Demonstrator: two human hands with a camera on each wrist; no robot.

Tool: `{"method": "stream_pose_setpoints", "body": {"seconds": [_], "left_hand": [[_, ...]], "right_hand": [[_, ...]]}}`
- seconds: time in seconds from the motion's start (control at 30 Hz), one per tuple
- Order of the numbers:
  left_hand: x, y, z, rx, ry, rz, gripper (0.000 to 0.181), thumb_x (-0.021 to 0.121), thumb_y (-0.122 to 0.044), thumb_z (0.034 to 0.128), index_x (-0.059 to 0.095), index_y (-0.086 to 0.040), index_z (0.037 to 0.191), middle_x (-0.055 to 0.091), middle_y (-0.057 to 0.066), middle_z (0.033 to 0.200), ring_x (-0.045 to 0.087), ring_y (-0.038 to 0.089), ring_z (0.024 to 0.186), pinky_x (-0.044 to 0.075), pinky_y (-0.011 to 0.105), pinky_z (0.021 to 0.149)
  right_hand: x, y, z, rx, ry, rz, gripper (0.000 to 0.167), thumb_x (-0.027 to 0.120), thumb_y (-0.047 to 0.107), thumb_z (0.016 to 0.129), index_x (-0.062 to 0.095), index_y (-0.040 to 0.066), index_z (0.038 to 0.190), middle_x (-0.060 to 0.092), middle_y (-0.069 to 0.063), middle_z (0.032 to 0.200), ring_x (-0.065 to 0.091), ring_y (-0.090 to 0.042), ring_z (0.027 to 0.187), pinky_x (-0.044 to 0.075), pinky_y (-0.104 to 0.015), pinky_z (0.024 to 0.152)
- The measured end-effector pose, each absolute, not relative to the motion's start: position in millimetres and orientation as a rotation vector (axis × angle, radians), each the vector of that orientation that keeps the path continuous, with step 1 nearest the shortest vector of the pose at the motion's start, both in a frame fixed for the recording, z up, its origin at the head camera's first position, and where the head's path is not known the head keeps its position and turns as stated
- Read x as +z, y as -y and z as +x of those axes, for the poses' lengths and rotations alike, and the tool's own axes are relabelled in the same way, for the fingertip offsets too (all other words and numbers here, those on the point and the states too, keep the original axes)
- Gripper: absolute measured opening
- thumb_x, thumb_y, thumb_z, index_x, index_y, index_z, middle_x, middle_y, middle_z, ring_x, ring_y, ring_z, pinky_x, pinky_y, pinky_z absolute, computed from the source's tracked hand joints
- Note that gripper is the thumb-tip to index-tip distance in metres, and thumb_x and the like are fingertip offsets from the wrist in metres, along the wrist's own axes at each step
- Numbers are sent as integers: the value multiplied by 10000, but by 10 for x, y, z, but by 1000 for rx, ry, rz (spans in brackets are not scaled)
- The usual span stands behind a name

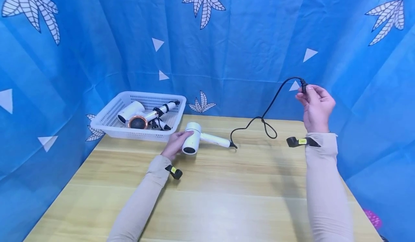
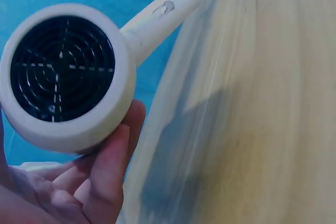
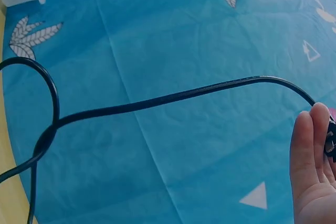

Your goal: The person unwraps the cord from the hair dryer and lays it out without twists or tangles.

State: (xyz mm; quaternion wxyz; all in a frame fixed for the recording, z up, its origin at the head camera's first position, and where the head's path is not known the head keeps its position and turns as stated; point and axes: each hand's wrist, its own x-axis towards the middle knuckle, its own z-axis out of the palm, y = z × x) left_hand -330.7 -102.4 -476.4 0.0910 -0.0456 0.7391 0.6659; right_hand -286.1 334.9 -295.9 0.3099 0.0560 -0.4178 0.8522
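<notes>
My left hand (image 1: 175, 144) grips the head of a white hair dryer (image 1: 193, 137) just above the table; its handle points right. In the left wrist view the dark round grille of the dryer (image 2: 63, 69) faces the camera, with fingers of the left hand (image 2: 79, 182) curled under it. Raised at the right, my right hand (image 1: 317, 107) pinches the black plug (image 1: 303, 87). From there the black cord (image 1: 273, 99) runs down through a loose loop to the handle's end. The right wrist view shows the cord (image 3: 178, 97) crossing itself at left and the right hand (image 3: 315, 166) at the edge.
A white perforated basket (image 1: 146, 135) stands at the table's back left. Inside lie a white dryer (image 1: 131, 110), another with a copper-coloured ring (image 1: 137, 122), and dark cords. Blue patterned curtains (image 1: 253, 36) hang behind and beside the wooden table (image 1: 207, 198).
</notes>
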Motion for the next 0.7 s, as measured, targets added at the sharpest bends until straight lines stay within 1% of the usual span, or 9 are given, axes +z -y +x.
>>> {"method": "stream_pose_setpoints", "body": {"seconds": [0.07,0.1,0.2,0.3,0.37,0.43,0.5,0.57,0.7], "left_hand": [[-4777,984,-3377,1960,-2232,-199,804,730,-556,889,505,-58,1479,675,175,1237,682,168,897,585,246,715],[-4782,962,-3415,1942,-2251,-231,817,718,-571,888,487,-72,1493,659,170,1263,674,178,935,583,253,746],[-4805,896,-3542,1905,-2284,-316,816,663,-591,906,453,-93,1518,614,182,1349,649,240,1088,583,319,904],[-4822,846,-3656,1842,-2335,-364,791,569,-583,952,419,-85,1548,550,190,1440,562,294,1264,487,393,1127],[-4833,821,-3720,1809,-2376,-375,762,501,-564,990,413,-59,1554,520,203,1483,509,320,1342,407,423,1217],[-4839,802,-3770,1773,-2416,-387,742,442,-548,1015,406,-44,1558,493,198,1522,468,323,1392,349,427,1260],[-4836,784,-3806,1772,-2426,-388,745,447,-532,1022,388,-23,1562,468,198,1555,453,323,1423,336,426,1272],[-4828,770,-3837,1755,-2444,-379,770,514,-520,1000,371,-18,1566,450,192,1577,454,318,1432,352,426,1265],[-4802,743,-3876,1695,-2510,-336,834,673,-435,919,355,-12,1565,451,195,1577,480,328,1411,401,437,1232]], "right_hand": [[-2942,-3416,-2850,2255,1084,152,265,792,16,875,659,-109,1067,755,-210,907,710,-227,651,658,-290,670],[-2938,-3445,-2848,2255,1075,156,267,791,11,874,656,-112,1069,754,-211,907,709,-229,650,658,-291,669],[-2944,-3515,-2853,2263,1063,153,269,790,-1,870,653,-113,1073,751,-209,904,711,-233,649,658,-295,669],[-2979,-3571,-2857,2252,1075,133,277,797,4,866,657,-113,1074,754,-204,902,714,-232,651,660,-296,677],[-3015,-3608,-2858,2245,1085,108,280,803,11,863,658,-109,1070,756,-204,892,712,-228,645,661,-294,680],[-3063,-3650,-2861,2234,1101,77,276,807,19,861,661,-103,1060,758,-203,879,711,-223,633,661,-291,680],[-3117,-3700,-2868,2231,1111,43,262,808,17,859,660,-92,1046,756,-198,861,708,-219,620,660,-289,670],[-3175,-3759,-2875,2231,1108,12,249,808,7,856,657,-84,1032,753,-194,843,704,-221,607,657,-290,656],[-3285,-3877,-2875,2212,1102,-30,233,807,-18,848,654,-92,1007,749,-193,811,695,-225,582,656,-300,635]]}}
